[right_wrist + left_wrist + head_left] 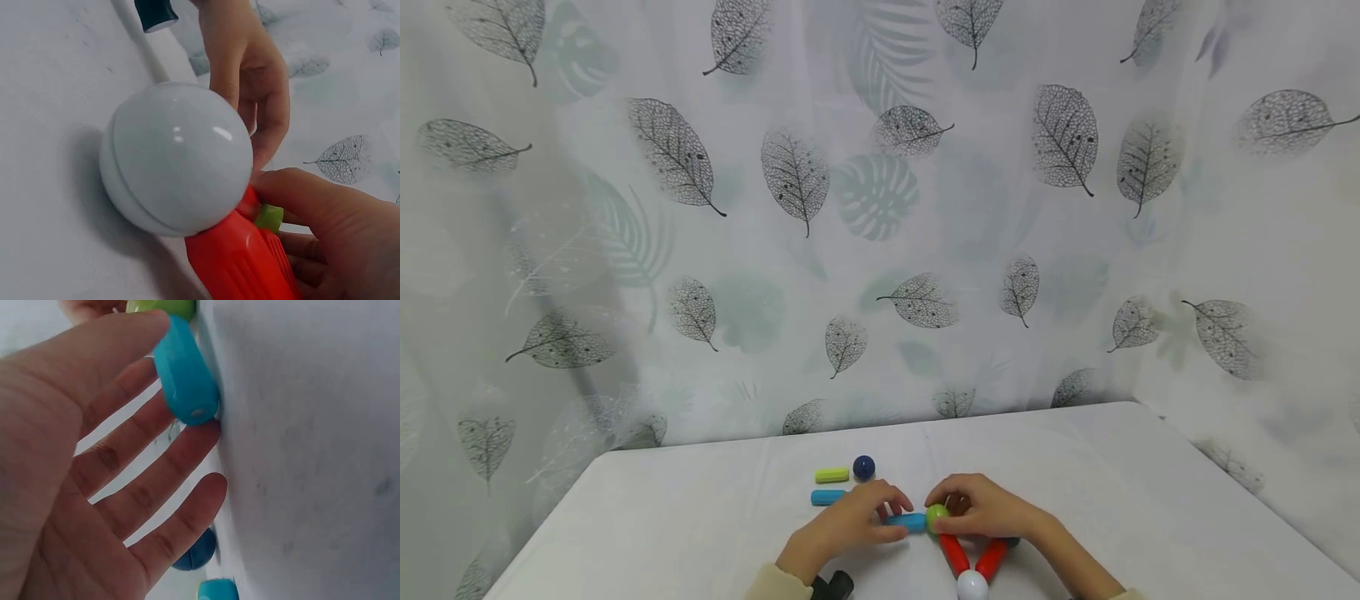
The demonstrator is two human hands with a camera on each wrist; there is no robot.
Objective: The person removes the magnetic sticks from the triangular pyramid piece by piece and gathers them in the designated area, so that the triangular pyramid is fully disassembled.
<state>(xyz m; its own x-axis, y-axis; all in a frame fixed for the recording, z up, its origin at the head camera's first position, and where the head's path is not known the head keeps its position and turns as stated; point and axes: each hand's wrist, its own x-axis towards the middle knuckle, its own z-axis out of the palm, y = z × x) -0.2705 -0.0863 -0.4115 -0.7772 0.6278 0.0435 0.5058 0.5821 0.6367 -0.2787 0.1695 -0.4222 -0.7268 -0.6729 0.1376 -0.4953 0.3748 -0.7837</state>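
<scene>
The left hand holds a blue rod between its thumb and fingers. In the left wrist view the thumb lies on one side of this blue rod, with the fingers spread behind it. A green ball sits at the rod's other end, and the right hand grips it from the far right. From the ball a red rod runs to a white ball, where a second red rod slants up toward a dark ball, partly hidden by the right wrist.
Beyond the left hand lie a yellow-green rod, a dark blue ball and another blue rod. A black object shows at the left wrist. The white table ends at a leaf-patterned curtain.
</scene>
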